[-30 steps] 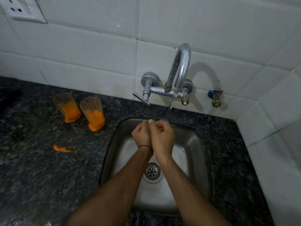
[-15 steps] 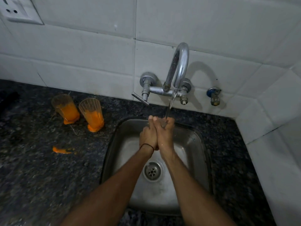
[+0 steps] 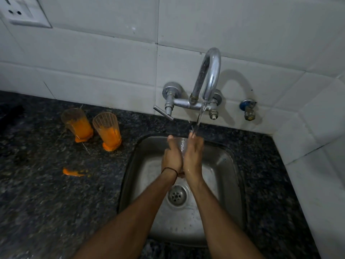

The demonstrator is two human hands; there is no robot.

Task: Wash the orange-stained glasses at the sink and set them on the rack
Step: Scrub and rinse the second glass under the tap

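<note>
Over the sink [image 3: 231,165], the left hand [image 3: 171,157] and right hand [image 3: 193,156] press flat around a clear glass [image 3: 180,144] under the tap's [image 3: 209,75] stream. Two orange-stained glasses [image 3: 107,131] stand on the counter [image 3: 56,202] near its back edge.

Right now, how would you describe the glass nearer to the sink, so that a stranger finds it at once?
Start at the steel sink and look left across the dark counter. Two upside-down glasses stand by the wall; take the right glass, the one closer to the sink. It is ribbed, while the left glass looks smoother.
</note>
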